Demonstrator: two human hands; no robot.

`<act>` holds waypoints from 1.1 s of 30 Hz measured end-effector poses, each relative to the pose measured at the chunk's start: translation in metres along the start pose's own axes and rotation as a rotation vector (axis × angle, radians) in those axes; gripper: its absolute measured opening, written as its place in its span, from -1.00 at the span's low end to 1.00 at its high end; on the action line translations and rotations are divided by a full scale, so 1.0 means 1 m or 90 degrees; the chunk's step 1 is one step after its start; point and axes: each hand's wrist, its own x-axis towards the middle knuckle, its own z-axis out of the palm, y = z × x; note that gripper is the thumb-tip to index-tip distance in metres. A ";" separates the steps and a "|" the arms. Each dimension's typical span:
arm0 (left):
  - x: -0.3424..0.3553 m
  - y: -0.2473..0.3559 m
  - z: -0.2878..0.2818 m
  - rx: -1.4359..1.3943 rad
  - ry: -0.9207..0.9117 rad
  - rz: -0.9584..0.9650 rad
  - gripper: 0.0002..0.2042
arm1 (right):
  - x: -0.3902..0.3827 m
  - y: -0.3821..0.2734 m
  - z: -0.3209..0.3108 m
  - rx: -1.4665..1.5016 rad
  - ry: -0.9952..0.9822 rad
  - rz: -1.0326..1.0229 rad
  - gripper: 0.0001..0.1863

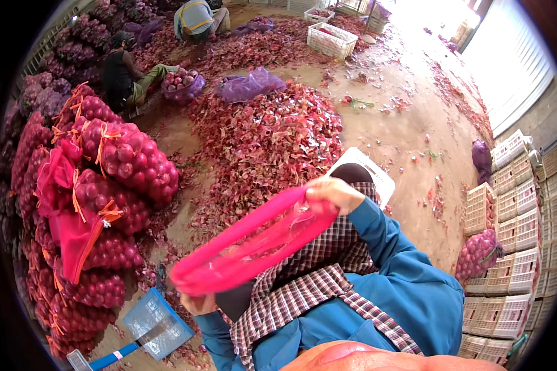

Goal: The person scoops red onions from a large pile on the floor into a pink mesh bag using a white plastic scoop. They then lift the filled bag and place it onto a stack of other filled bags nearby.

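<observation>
A bright pink mesh bag [229, 274] is stretched between my two hands above my lap, its wide mouth spread and facing up. My right hand [335, 194] grips the far right end of the rim, with the fingers wrapped round it. At the near left end, my left hand [198, 303] holds the bag from below; the mesh hides part of its fingers. Beyond the bag lies a large heap of red onion skins [272, 139]. Checked cloth [303, 281] covers my lap.
Filled onion sacks [130, 157] are stacked at left, beside a blue-handled dustpan [158, 324]. A white crate [331, 40] stands far off. Two people [120, 74] sit at the far left, one by a purple sack [182, 89] of onions. Stacked crates [517, 238] line the right wall.
</observation>
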 end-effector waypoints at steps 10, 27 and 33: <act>0.032 0.015 -0.026 0.124 0.115 0.113 -0.62 | 0.011 0.041 0.027 -0.323 -0.231 -0.141 -0.66; 0.014 0.013 0.013 0.049 0.038 -0.016 -0.34 | 0.004 0.005 0.035 0.183 0.136 -0.021 -0.73; 0.023 0.022 0.000 0.282 0.038 0.083 -0.52 | 0.006 0.006 0.027 -0.437 0.015 -0.253 -0.61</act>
